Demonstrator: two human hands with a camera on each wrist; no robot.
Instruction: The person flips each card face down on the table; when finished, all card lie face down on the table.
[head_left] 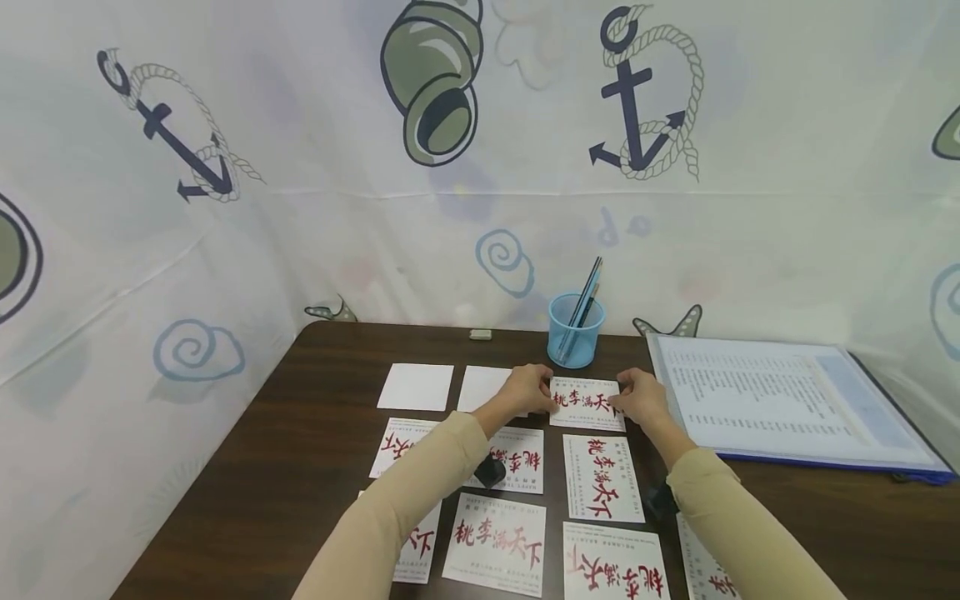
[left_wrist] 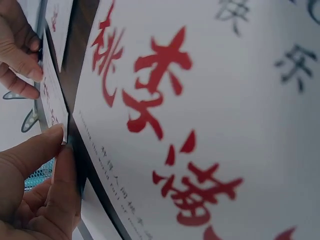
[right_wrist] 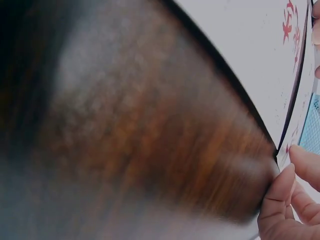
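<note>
Sleeved forearms reach over printed cards; left hand [head_left: 527, 388] and right hand [head_left: 639, 397] pinch one card [head_left: 586, 402] by opposite edges on table [head_left: 300, 433]. Thin, light, bendable: edge grip suits.

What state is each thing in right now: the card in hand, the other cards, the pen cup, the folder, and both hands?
White card with red calligraphy: flat on the table, held at both side edges.
Left hand: pinches the card's left edge.
Right hand: pinches the card's right edge.
Blank white cards: lying flat, plain side up.
Other printed cards: lying flat, print up.
Blue mesh pen cup: upright, pens inside.
Blue folder: open, flat.
Dark wooden table: bears it all.
</note>
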